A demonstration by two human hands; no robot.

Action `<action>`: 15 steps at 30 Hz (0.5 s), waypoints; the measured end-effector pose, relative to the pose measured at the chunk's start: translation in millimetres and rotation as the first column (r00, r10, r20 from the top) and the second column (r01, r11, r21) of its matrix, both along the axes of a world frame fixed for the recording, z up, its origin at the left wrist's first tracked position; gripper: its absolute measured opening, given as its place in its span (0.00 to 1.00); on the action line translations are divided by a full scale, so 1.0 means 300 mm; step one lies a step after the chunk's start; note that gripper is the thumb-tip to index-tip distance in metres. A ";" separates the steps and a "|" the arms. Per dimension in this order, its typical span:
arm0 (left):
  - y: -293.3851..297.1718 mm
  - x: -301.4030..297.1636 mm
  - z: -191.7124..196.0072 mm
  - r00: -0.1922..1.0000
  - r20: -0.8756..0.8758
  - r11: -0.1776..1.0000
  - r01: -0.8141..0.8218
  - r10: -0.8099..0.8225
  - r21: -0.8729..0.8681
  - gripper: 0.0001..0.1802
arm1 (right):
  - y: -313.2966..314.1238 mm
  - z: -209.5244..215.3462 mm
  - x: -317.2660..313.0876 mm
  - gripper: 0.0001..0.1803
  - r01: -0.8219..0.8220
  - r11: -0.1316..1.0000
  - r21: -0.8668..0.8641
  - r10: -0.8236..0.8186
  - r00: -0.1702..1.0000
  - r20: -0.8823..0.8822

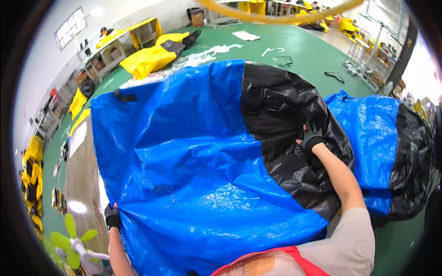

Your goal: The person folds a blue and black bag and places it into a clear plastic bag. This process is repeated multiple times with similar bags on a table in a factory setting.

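Observation:
A large blue and black tarpaulin piece (pixel 184 170) spreads in front of me, crinkled and shiny, its blue part on the left and its rounded black part on the right. At its left edge, my left hand (pixel 112 217) in a dark fingerless glove pinches the blue material, and creases fan out from that spot. My right hand (pixel 312 137), in a grey and black fingerless glove, lies on the black part with its fingers spread. A short dark strap (pixel 125 97) sits near the far left corner.
A second blue and black tarpaulin bundle (pixel 368 138) lies to the right. The table (pixel 80 175) shows at the left, beside a green-bladed fan (pixel 76 244). Yellow material (pixel 149 60) is heaped beyond. A yellow hoop (pixel 276 19) crosses the top; a metal stand (pixel 370 60) is far right.

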State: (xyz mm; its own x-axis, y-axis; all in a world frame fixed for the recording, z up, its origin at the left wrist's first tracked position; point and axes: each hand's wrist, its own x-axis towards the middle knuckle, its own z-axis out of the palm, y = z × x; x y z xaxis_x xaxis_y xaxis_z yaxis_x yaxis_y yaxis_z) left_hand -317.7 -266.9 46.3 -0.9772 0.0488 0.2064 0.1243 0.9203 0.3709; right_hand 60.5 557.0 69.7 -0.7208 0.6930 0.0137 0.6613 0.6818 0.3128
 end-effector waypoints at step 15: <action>1.368 0.451 0.038 0.402 0.039 0.391 0.906 -0.915 -0.160 0.40 | 0.118 0.404 -1.227 0.49 -0.283 0.910 -0.303 0.283 0.958 -0.046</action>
